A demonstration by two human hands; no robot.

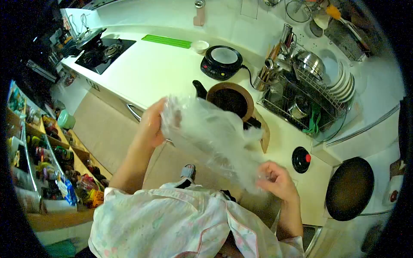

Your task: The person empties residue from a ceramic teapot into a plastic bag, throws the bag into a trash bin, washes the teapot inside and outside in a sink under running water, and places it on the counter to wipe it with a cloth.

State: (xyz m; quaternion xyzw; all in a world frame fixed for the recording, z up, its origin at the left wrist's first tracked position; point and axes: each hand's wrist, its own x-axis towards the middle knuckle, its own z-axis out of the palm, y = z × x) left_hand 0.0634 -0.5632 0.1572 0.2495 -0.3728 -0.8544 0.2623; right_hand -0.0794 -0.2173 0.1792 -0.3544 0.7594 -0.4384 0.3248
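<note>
A clear plastic bag [211,129] is stretched between my two hands in front of the counter, blurred by motion. My left hand [153,122] grips its upper left end, the fingers partly hidden behind the film. At the lower right end, my right hand [276,180] pinches the plastic between thumb and fingers. Just behind the bag, a pot with a brown rim and dark inside [230,101] stands on the counter, partly covered by the plastic. Whether anything is inside the bag I cannot make out.
On the white counter [167,64] stand a round black electric hot plate [221,62], a white bowl [200,46] and a green mat [167,41]. A dish rack [301,94] holds plates and utensils. Right lie a black lid [300,159] and frying pan [349,188]. Shelves [47,146] line the left.
</note>
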